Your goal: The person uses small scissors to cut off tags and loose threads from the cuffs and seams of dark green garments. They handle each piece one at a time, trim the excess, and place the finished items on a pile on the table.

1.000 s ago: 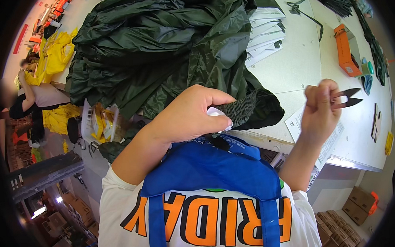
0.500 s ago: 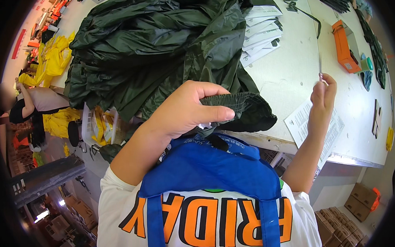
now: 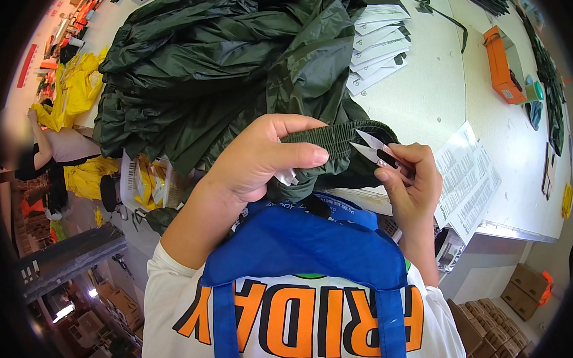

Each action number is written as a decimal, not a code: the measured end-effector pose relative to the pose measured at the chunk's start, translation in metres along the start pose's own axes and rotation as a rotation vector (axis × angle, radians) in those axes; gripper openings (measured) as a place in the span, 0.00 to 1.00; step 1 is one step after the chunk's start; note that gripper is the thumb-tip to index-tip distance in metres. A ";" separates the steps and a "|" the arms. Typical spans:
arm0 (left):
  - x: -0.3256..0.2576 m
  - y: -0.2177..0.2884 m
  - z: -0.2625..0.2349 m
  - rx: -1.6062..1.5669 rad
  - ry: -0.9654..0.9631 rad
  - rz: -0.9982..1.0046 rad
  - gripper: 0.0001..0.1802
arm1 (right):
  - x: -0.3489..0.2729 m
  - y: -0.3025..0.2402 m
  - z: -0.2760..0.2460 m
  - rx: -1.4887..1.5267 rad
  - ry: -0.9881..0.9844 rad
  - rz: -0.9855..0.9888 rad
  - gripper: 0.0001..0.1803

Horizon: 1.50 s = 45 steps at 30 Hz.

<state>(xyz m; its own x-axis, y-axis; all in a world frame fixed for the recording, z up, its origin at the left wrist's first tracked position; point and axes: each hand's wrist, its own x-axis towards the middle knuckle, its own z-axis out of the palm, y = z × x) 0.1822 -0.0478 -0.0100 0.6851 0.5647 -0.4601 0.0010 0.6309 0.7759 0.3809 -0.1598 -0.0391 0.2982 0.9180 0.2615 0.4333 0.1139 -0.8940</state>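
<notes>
We see the left hand (image 3: 251,158) clamped on a gathered, dark green elastic fabric cuff (image 3: 339,138), whose long axis runs sideways from that hand toward the right one. The hands stand apart, the cuff between them. Our right hand (image 3: 419,177) grips small, pointed silver metal snips (image 3: 387,158) between thumb and fingers; their blades are parted, tips aimed up and left over the cuff (we cannot tell whether they touch it). A small white tag (image 3: 286,178) shows under the left thumb. Beyond the left hand we see heaped, shiny dark green fabric (image 3: 219,68).
</notes>
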 end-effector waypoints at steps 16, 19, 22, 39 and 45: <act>0.000 -0.005 0.002 -0.041 -0.046 0.043 0.20 | 0.003 0.007 0.008 0.109 0.025 -0.071 0.17; -0.001 -0.004 0.002 -0.049 -0.041 0.047 0.21 | 0.006 0.005 0.010 0.083 0.024 -0.082 0.16; -0.004 -0.003 0.000 -0.028 -0.018 0.028 0.22 | 0.005 0.010 0.011 0.058 0.017 -0.129 0.19; -0.018 -0.004 -0.013 1.443 0.325 1.438 0.11 | 0.028 0.033 0.015 0.381 0.087 -0.624 0.15; -0.010 -0.018 -0.018 1.197 0.413 1.644 0.13 | 0.016 0.025 0.013 0.447 -0.250 -0.490 0.11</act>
<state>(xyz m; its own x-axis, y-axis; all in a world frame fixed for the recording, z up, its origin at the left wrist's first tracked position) 0.1618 -0.0550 -0.0274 0.3753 0.2830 0.8826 0.1793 -0.9564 0.2305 0.3849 -0.1374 -0.0621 -0.0695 0.7748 0.6284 0.0610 0.6320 -0.7725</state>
